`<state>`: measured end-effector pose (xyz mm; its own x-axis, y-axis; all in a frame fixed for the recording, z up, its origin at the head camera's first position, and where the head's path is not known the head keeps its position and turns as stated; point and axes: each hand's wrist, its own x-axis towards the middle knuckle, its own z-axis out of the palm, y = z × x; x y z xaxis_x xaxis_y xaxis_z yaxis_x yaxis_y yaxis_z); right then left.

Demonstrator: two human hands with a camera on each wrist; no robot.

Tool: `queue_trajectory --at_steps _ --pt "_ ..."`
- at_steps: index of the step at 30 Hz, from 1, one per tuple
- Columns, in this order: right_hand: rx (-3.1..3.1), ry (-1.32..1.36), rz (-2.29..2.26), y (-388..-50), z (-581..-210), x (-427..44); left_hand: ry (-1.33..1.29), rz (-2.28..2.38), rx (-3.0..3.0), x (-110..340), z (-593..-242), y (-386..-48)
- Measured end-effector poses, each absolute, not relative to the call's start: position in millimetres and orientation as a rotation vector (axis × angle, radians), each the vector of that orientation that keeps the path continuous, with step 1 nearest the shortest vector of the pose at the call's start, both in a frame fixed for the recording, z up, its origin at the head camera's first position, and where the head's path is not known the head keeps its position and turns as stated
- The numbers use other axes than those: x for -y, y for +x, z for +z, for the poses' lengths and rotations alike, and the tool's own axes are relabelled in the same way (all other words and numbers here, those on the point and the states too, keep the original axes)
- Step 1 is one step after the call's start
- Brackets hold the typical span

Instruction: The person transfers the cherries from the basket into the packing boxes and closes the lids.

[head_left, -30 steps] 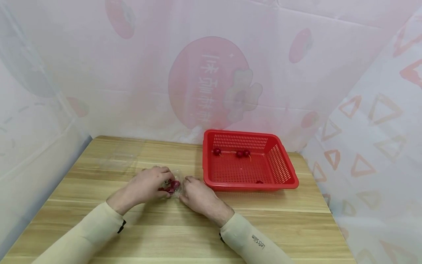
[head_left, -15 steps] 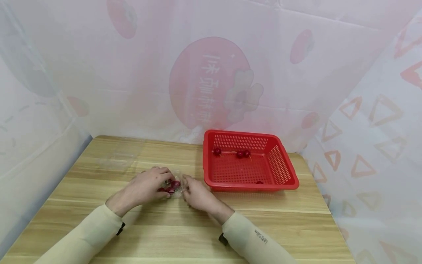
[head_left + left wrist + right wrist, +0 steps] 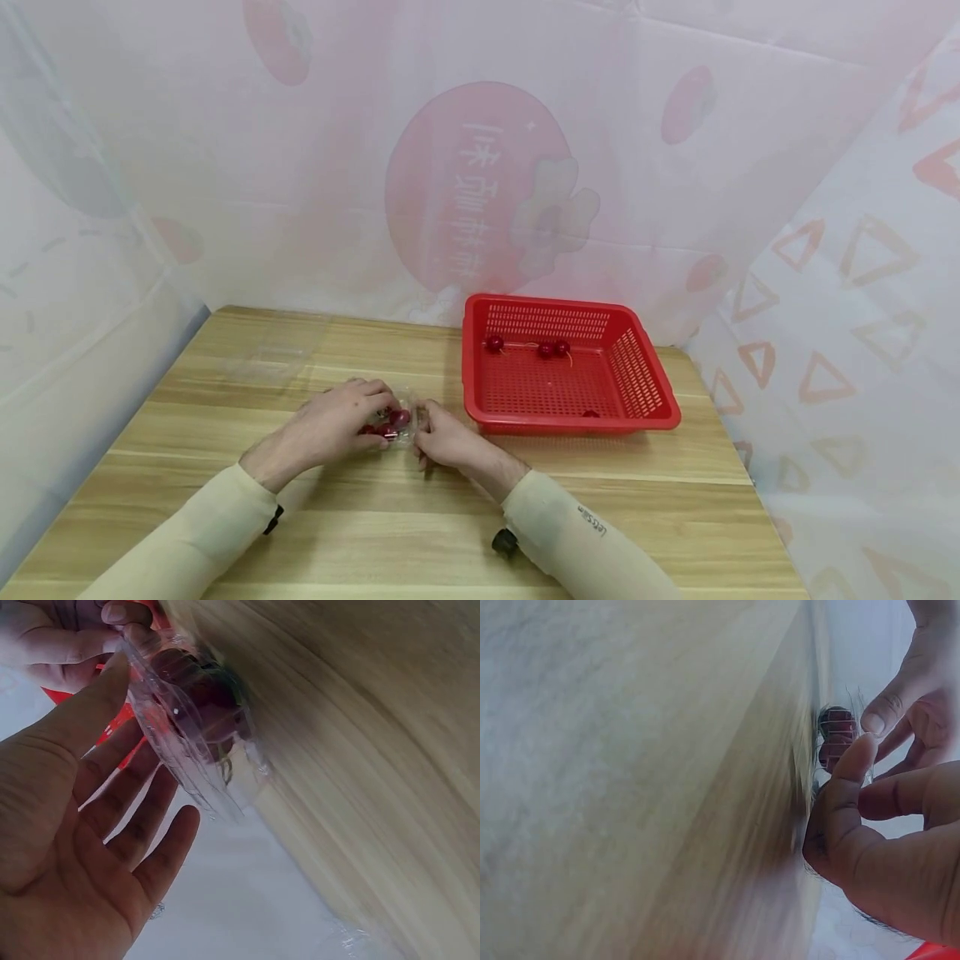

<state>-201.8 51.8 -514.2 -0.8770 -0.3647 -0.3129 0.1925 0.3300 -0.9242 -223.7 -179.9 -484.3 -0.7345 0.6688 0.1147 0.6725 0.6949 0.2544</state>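
Note:
A small clear plastic box (image 3: 191,769) with dark red cherries (image 3: 400,419) inside lies on the table, left of the red basket. My left hand (image 3: 341,421) lies over its left side. In the left wrist view the thumb touches the lid's edge, while the fingers (image 3: 165,844) are spread and nearly straight. At the box's right edge, my right hand (image 3: 453,437) has its fingers curled and pinches the rim, as the right wrist view (image 3: 877,832) suggests through the thumb and bent finger. The hands partly hide the box.
A red perforated basket (image 3: 570,427) stands at the back right, with several cherries (image 3: 553,349) in it. Another clear plastic container (image 3: 277,354) lies at the back left of the wooden table (image 3: 360,533). A printed curtain (image 3: 337,208) stands behind.
My right hand has gone from lying along the box's right side to curled fingers at its edge, with the wrist turned. My left hand has stayed nearly still.

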Motion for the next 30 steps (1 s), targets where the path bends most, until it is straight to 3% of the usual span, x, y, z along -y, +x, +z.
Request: queue_trajectory --at_steps 15,30 --pt "-2.081 -0.023 -1.622 -204 -511 -52 -0.89 -0.635 2.946 215 -501 -223" --pt "-2.024 0.006 -1.69 -206 -514 -48 -0.708 -1.564 3.075 217 -514 -230"
